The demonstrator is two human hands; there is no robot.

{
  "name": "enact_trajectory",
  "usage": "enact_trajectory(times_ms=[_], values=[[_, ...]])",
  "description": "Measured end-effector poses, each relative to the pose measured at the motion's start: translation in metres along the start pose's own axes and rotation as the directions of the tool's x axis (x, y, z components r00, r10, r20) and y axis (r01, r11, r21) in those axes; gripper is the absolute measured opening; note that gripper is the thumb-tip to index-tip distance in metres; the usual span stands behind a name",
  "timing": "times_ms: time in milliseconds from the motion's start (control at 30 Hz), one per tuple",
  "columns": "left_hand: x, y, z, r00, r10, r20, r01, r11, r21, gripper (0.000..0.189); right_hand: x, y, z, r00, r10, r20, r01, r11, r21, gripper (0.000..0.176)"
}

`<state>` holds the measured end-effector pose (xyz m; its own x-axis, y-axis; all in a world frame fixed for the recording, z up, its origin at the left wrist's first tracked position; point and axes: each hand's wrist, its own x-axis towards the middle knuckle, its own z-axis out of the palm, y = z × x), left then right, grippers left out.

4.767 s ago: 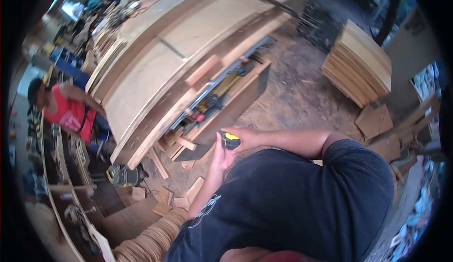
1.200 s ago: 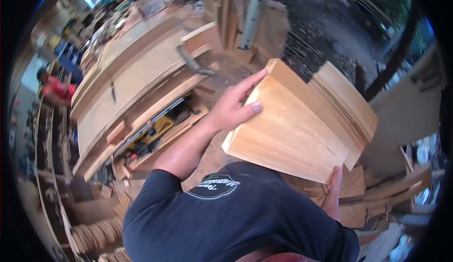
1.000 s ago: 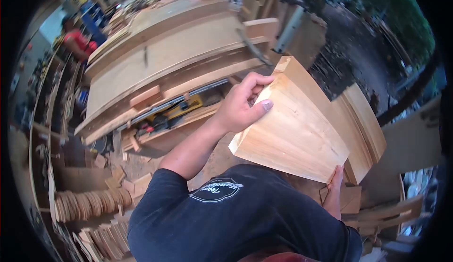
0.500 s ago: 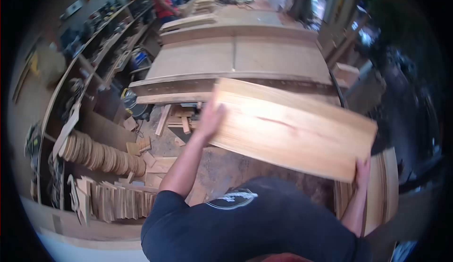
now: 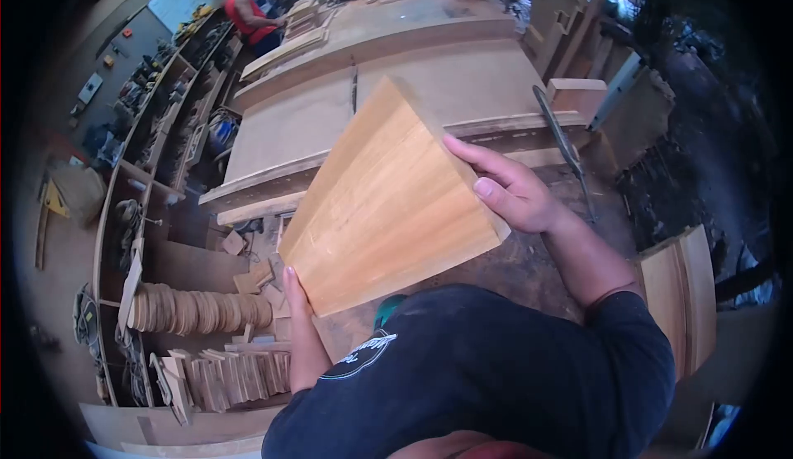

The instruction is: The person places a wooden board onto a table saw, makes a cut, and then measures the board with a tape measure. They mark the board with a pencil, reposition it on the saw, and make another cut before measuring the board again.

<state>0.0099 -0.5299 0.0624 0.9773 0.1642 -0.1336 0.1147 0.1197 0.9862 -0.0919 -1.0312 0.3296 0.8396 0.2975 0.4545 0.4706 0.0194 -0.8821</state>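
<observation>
A wide, light-brown wooden board [image 5: 384, 211] is held up at a tilt in front of my chest, one end nearer the camera. My left hand [image 5: 296, 292] grips its lower left corner, with most of the fingers hidden behind it. On the right edge, my right hand [image 5: 510, 188] is closed, thumb and fingers pressed against the wood. Beyond the board lies a large flat panel with raised wooden edges [image 5: 289, 133].
Round wooden pieces [image 5: 198, 309] and a row of upright wood pieces [image 5: 231, 376] lie at the left, beside cluttered shelves [image 5: 165, 99]. More boards [image 5: 681, 294] stand at the right. A person in a red top [image 5: 246, 14] stands at the far left.
The board has swung round and moved left, its far end now raised. My left hand has moved down and left; my right hand has moved up and left. The view has shifted.
</observation>
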Motion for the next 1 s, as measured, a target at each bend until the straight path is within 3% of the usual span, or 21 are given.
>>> enact_trajectory(times_ms=[67, 133, 200, 267, 367, 433, 467, 500, 533, 600, 633, 700, 800, 833, 900, 933, 967, 1000], values=[[-0.004, -0.001, 0.007, 0.999, -0.004, -0.049, 0.003, 1.000, -0.027, 0.048, 0.016, 0.004, -0.003, 1.000, -0.007, -0.006, 0.007, 0.999, 0.052, 0.056], [0.007, -0.002, 0.010, 0.997, -0.004, -0.071, 0.002, 0.999, -0.033, 0.049, 0.032, 0.003, -0.008, 0.996, -0.008, 0.091, 0.014, 0.998, -0.061, 0.064], [0.021, -0.002, 0.006, 0.995, -0.019, -0.100, 0.015, 0.999, -0.043, 0.052, 0.050, 0.006, -0.006, 0.995, -0.050, 0.084, 0.059, 0.993, -0.102, 0.066], [0.048, -0.005, -0.003, 0.993, 0.007, -0.120, -0.013, 0.999, -0.052, 0.055, 0.071, 0.001, -0.001, 0.992, 0.104, 0.070, -0.093, 0.985, -0.145, 0.069], [0.088, 0.007, -0.021, 0.992, 0.067, -0.110, -0.072, 0.997, -0.041, 0.059, 0.105, 0.013, 0.007, 0.995, 0.098, 0.027, -0.088, 0.962, -0.259, 0.072], [0.111, 0.019, -0.036, 0.994, 0.090, -0.063, -0.091, 0.996, -0.022, 0.061, 0.129, 0.015, 0.013, 0.986, 0.167, -0.013, -0.164, 0.940, -0.300, 0.074], [0.129, 0.025, -0.041, 0.987, 0.112, -0.115, -0.114, 0.993, -0.013, 0.061, 0.142, 0.018, 0.015, 0.978, 0.205, -0.033, -0.204, 0.916, -0.346, 0.075], [0.146, 0.033, -0.046, 0.976, 0.137, -0.166, -0.140, 0.990, -0.004, 0.061, 0.154, 0.027, 0.017, 0.987, 0.144, -0.066, -0.159, 0.913, -0.376, 0.071], [0.160, 0.043, -0.048, 0.982, 0.125, -0.142, -0.127, 0.992, -0.006, 0.061, 0.165, 0.030, 0.016, 0.984, 0.157, -0.088, -0.179, 0.906, -0.384, 0.071], [0.183, 0.068, -0.052, 0.977, 0.178, -0.121, -0.183, 0.983, -0.032, 0.061, 0.187, 0.035, 0.012, 0.934, 0.332, -0.136, -0.358, 0.847, -0.394, 0.066], [0.192, 0.085, -0.047, 0.980, 0.169, -0.101, -0.173, 0.984, -0.039, 0.061, 0.199, 0.042, 0.009, 0.928, 0.339, -0.154, -0.373, 0.837, -0.401, 0.066], [0.206, 0.121, -0.034, 0.966, 0.217, -0.142, -0.217, 0.976, 0.019, 0.062, 0.217, 0.066, 0.000, 0.949, 0.170, -0.264, -0.256, 0.905, -0.340, 0.060], [0.243, 0.162, -0.015, 0.913, 0.389, -0.122, -0.373, 0.919, 0.130, 0.059, 0.238, 0.099, -0.037, 0.873, 0.254, -0.417, -0.413, 0.840, -0.352, 0.058], [0.252, 0.177, 0.001, 0.894, 0.429, -0.130, -0.404, 0.897, 0.182, 0.058, 0.242, 0.117, -0.053, 0.870, 0.270, -0.412, -0.425, 0.835, -0.349, 0.058], [0.273, 0.196, 0.035, 0.861, 0.489, -0.139, -0.447, 0.859, 0.250, 0.056, 0.244, 0.158, -0.089, 0.800, 0.249, -0.546, -0.456, 0.844, -0.283, 0.062], [0.288, 0.201, 0.050, 0.828, 0.557, -0.063, -0.513, 0.799, 0.312, 0.057, 0.243, 0.172, -0.107, 0.802, 0.262, -0.536, -0.462, 0.842, -0.280, 0.062], [0.300, 0.201, 0.074, 0.823, 0.563, -0.073, -0.531, 0.809, 0.251, 0.056, 0.240, 0.184, -0.126, 0.768, 0.353, -0.534, -0.523, 0.828, -0.204, 0.064], [0.314, 0.199, 0.092, 0.781, 0.624, 0.008, -0.598, 0.744, 0.298, 0.055, 0.236, 0.195, -0.143, 0.730, 0.437, -0.526, -0.576, 0.807, -0.131, 0.066]])
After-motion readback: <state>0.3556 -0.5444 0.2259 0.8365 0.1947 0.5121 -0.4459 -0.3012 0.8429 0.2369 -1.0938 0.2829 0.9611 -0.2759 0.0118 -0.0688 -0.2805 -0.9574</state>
